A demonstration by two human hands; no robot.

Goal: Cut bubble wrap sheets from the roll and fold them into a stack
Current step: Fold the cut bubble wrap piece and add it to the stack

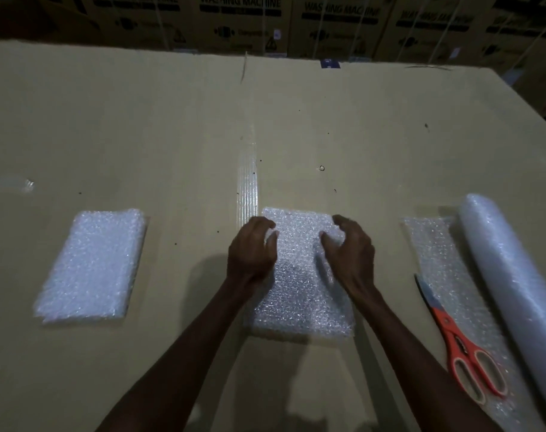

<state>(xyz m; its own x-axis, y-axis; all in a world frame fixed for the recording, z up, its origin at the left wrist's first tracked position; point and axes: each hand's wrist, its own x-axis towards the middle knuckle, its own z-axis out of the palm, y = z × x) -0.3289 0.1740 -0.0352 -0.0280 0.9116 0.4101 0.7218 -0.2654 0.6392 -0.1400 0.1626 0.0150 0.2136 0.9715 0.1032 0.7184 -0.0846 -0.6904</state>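
bubble wrap, folded into a rectangle, makes the folded sheet point(299, 275) lying at the centre of the frame on the cardboard surface point(172, 135). both forearms reach up from the bottom edge toward it. the left hand point(253, 251) sits at the sheet's upper left side, back of the hand up, fingers curled loosely with the tips on or just over the wrap. the right hand point(351, 254) mirrors it at the upper right side, fingers bent inward like a claw and the thumb toward the sheet. neither hand pinches anything; both are loosely spread, and i cannot tell whether the fingertips press down or only hover, since motion blur smears them.

a second folded stack point(92, 266) lies in the left part of the frame, well apart from the hands. at the right of the frame the bubble wrap roll point(511, 282) runs diagonally and is cut off by the right and bottom edges. its loose unrolled tail point(433, 244) lies flat beside it. orange-handled scissors point(461, 347) rest on that tail with blades together, pointing up the frame.

dark cartons point(340, 26) fill the top of the frame, their print partly readable as "washing machine" and otherwise too dim to make out.
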